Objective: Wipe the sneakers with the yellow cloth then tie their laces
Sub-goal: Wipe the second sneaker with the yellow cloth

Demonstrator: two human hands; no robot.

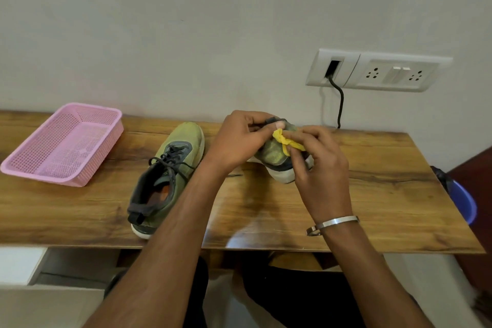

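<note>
One olive-green sneaker [165,176] with dark untied laces lies flat on the wooden table [372,194], toe toward the wall. A second olive sneaker [274,154] is tipped up on its white sole near the table's back. My left hand [239,138] grips that sneaker at its dark heel tab. My right hand [316,152] presses a bunched yellow cloth [286,141] against the sneaker's side. Both hands hide much of this shoe. A lace end [235,175] trails on the table under my left wrist.
A pink perforated plastic basket [64,144] stands at the table's back left. A white wall socket panel [378,70] with a black cable [339,104] hangs behind the right side. A blue bucket [463,202] sits off the table's right edge.
</note>
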